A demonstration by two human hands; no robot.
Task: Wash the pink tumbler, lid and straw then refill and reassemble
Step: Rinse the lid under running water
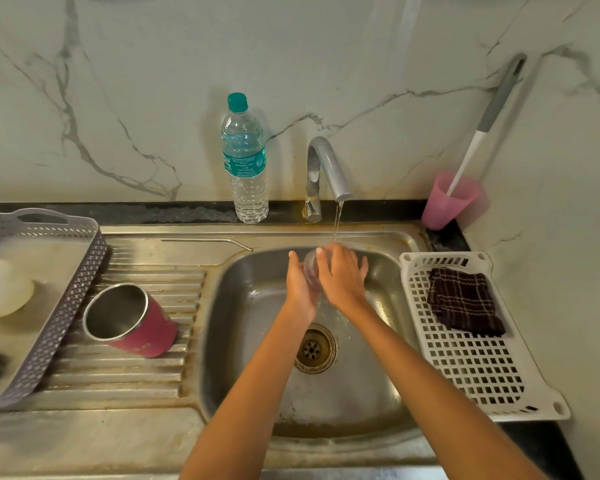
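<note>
Holding the clear lid (310, 270) between both hands above the basin of the sink (250, 306), right under the thin stream of water (336, 223) from the tap (326, 168). Cupping the lid from the left side with the left hand (300, 285), fingers behind it; covering it from the right with the right hand (343, 277), fingers spread and laid over it. Hands close together, touching the lid on both sides; lid blurred, so no details of it to tell.

To the left of the basin, on the ribbed drainboard, the pink tumbler (136, 322) on its side, steel mouth open toward the camera. Behind it, on the back ledge of the sink, the metal straw (205, 241) lying flat, bent end pointing to the basin.

At the back of the counter (174, 213), by the wall, a water bottle (246, 164) upright just left of the tap. In the right corner a pink cup (445, 202) with a long brush handle (492, 112) leaning on the wall. Right of the basin a white basket (482, 375) with a folded dark cloth (465, 301) inside. At far left a grey basket (66, 306) with a white round thing (0, 289) in it.
</note>
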